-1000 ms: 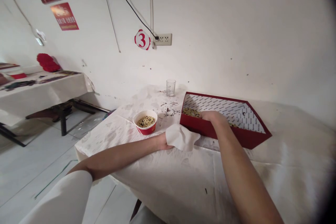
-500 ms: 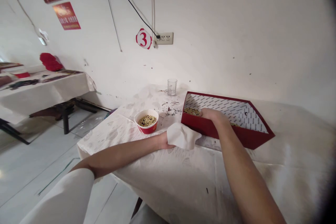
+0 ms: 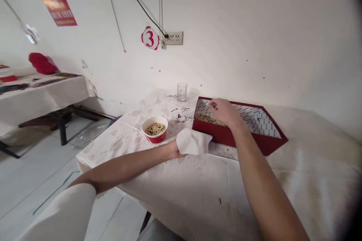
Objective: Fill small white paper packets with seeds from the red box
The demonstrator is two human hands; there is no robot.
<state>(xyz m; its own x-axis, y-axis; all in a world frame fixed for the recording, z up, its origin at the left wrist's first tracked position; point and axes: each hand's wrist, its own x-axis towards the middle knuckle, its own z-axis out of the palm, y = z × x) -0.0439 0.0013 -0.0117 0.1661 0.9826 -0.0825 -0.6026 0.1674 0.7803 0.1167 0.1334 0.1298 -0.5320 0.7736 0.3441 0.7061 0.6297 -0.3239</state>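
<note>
The fingers of our right hand (image 3: pixel 224 111) curl closed above the grains (image 3: pixel 207 118) in the red box (image 3: pixel 216 133); we cannot tell whether they pinch any. A cloth (image 3: pixel 194 142) hides the fingers of our left hand (image 3: pixel 174 151), so we cannot tell their grip. Beyond the cloth, the box sits toward the far edge of the desk (image 3: pixel 175 180). A bowl (image 3: pixel 157 139) of similar grains stands nearer the left edge. Dark bits (image 3: pixel 178 116) lie between bowl and box; a glass (image 3: pixel 182 92) stands near the far edge.

Right hand (image 3: pixel 224 110) over box (image 3: pixel 215 131); bowl (image 3: pixel 155 139) nearby
</note>
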